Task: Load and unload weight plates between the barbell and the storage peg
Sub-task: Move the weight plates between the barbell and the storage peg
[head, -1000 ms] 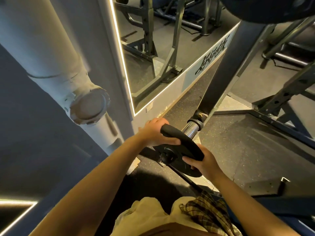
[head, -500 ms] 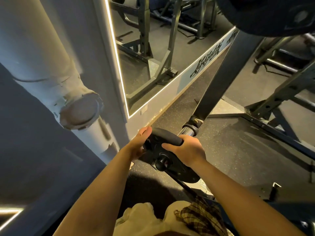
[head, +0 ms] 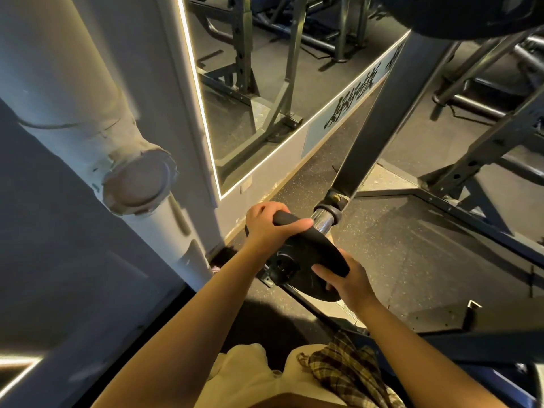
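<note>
Both hands grip 1 small black plate (head: 306, 254), held tilted with its flat face turned up toward the camera. The left hand (head: 270, 228) is closed over the plate's upper rim, thumb stretched along the near edge and fingers curled behind it. The right hand (head: 350, 282) clamps the lower right rim, thumb pressed on the face and fingers wrapped underneath.

The plate sits at the end of a chrome peg (head: 322, 220), which juts from the base of a dark slanted post (head: 379, 119). The plate's centre hole (head: 284, 265) shows dark and seems free of the peg, though the plate covers the peg's tip, so I cannot tell whether they touch.

Behind the hands, a mirror (head: 250, 83) edged with a light strip leans against the wall, and a white pipe (head: 88, 119) with a round cap runs down the left side. The floor (head: 412, 254) is dark speckled rubber. Another large plate (head: 471, 16) hangs at the top edge.
</note>
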Tool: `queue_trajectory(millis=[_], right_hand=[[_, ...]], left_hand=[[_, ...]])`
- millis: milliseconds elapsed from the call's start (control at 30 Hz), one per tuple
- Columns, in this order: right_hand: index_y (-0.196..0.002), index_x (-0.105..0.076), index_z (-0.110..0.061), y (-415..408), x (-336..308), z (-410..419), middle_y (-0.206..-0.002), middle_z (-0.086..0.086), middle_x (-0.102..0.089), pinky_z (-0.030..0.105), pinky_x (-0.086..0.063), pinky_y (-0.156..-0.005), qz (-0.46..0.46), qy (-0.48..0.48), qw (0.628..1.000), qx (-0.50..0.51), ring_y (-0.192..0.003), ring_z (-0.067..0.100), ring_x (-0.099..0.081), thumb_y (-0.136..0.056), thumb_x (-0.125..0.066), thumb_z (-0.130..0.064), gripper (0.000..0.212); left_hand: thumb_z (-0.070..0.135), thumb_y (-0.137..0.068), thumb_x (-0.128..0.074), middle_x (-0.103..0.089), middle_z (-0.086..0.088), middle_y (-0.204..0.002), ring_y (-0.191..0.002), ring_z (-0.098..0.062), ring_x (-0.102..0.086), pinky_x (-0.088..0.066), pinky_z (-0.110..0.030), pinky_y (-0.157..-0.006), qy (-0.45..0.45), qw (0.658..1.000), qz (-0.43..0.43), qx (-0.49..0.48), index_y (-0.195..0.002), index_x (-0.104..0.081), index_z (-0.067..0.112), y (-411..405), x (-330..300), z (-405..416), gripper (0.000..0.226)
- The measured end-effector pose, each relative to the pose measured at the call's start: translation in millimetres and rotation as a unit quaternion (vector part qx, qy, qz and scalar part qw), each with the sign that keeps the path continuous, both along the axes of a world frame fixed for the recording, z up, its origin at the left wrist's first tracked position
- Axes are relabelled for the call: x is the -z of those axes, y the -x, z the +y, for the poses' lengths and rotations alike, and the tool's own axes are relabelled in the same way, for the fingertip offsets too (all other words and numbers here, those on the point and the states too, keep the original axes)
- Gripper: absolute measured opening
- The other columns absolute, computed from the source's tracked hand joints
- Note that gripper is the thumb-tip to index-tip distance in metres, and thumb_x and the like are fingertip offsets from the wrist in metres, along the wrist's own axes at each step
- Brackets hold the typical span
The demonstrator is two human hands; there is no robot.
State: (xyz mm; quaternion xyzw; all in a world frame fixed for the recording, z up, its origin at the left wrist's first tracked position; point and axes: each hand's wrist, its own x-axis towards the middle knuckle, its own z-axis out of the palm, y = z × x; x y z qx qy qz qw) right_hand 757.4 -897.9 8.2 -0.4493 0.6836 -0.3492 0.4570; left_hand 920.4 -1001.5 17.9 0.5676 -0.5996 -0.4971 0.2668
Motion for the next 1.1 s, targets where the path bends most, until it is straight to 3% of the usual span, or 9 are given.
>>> queue_trajectory(millis=[167, 267, 400, 533, 733, 900, 967, 1000, 1100], right_hand=[[-0.125, -0.049, -0.023, -1, 5, 26, -0.123, 0.004, -0.058, 0.021, -0.045, -0.084, -0.152, -0.092, 0.979, 0.101, -0.123, 0.026, -0.051, -0.078, -0.072, -0.040, 0.054], [-0.144, -0.036, -0.029, -1, 9, 41, -0.149, 0.012, -0.034, 0.060, -0.037, -0.101, -0.329, -0.156, 0.872, 0.326, -0.138, 0.039, -0.031, -0.074, -0.056, -0.074, 0.086], [-0.128, -0.045, -0.011, -7, -1, 9, -0.128, 0.022, -0.047, 0.063, -0.044, -0.091, -0.430, -0.252, 0.786, 0.366, -0.123, 0.050, -0.042, -0.093, -0.048, -0.054, 0.056], [-0.109, -0.064, -0.004, -11, 2, -29, -0.117, 0.026, -0.061, 0.061, -0.043, -0.098, -0.410, -0.235, 0.793, 0.384, -0.113, 0.047, -0.053, -0.096, -0.038, -0.017, 0.032], [-0.120, -0.058, -0.002, -1, 11, -31, -0.125, 0.027, -0.055, 0.061, -0.044, -0.097, -0.369, -0.246, 0.806, 0.393, -0.121, 0.050, -0.046, -0.096, -0.038, -0.011, 0.033], [-0.093, -0.058, -0.006, -3, 18, -19, -0.124, 0.016, -0.059, 0.048, -0.044, -0.103, -0.463, -0.226, 0.730, 0.449, -0.123, 0.041, -0.051, -0.095, -0.057, -0.016, 0.010], [-0.095, -0.062, -0.004, 1, 31, -14, -0.125, 0.022, -0.057, 0.047, -0.040, -0.106, -0.479, -0.225, 0.715, 0.457, -0.126, 0.045, -0.047, -0.100, -0.044, -0.022, 0.026], [-0.097, -0.063, -0.003, 2, 33, -11, -0.128, 0.025, -0.055, 0.051, -0.038, -0.107, -0.459, -0.226, 0.747, 0.425, -0.127, 0.048, -0.043, -0.102, -0.034, -0.022, 0.035], [-0.127, -0.057, -0.002, 3, 23, -17, -0.136, 0.025, -0.050, 0.057, -0.042, -0.092, -0.432, -0.228, 0.764, 0.422, -0.129, 0.050, -0.040, -0.101, -0.028, -0.015, 0.041]], left_hand=[[0.066, -0.051, -0.079, -0.048, -0.001, -0.124, -0.106, -0.021, -0.054, -0.052, -0.033, -0.082, -0.115, 0.978, 0.103, -0.137, -0.118, -0.053, 0.028, 6, -3, -11, 0.081], [0.062, -0.053, -0.081, -0.058, -0.012, -0.119, -0.093, -0.025, -0.063, -0.052, -0.026, -0.053, -0.217, 0.937, 0.159, -0.221, -0.132, -0.044, 0.020, 2, 4, -24, 0.096], [0.033, -0.084, -0.069, -0.052, -0.011, -0.099, -0.078, -0.020, -0.057, -0.047, -0.027, -0.054, -0.264, 0.917, 0.189, -0.233, -0.141, -0.026, 0.024, 12, 1, -17, 0.072], [0.027, -0.085, -0.067, -0.048, -0.010, -0.098, -0.078, -0.020, -0.054, -0.049, -0.028, -0.055, -0.265, 0.901, 0.226, -0.257, -0.141, -0.026, 0.025, 12, -2, -13, 0.070], [0.032, -0.082, -0.070, -0.044, -0.014, -0.122, -0.096, -0.027, -0.056, -0.057, -0.037, -0.077, -0.268, 0.887, 0.231, -0.296, -0.142, -0.019, 0.035, 18, 0, -9, 0.078], [0.033, -0.077, -0.076, -0.015, -0.003, -0.146, -0.122, -0.033, -0.039, -0.051, -0.044, -0.093, -0.203, 0.956, 0.080, -0.194, -0.142, -0.023, 0.038, 40, -14, -9, 0.084], [0.030, -0.078, -0.075, 0.004, 0.000, -0.154, -0.136, -0.037, -0.025, -0.040, -0.050, -0.107, -0.159, 0.971, 0.031, -0.173, -0.141, -0.027, 0.042, 55, -19, -7, 0.080], [0.030, -0.079, -0.075, 0.007, 0.001, -0.154, -0.138, -0.038, -0.022, -0.037, -0.051, -0.109, -0.152, 0.972, 0.031, -0.174, -0.140, -0.028, 0.043, 58, -19, -6, 0.079], [0.031, -0.079, -0.075, -0.004, 0.000, -0.151, -0.131, -0.036, -0.032, -0.046, -0.048, -0.102, -0.163, 0.971, 0.062, -0.163, -0.140, -0.029, 0.044, 51, -16, -9, 0.077]])
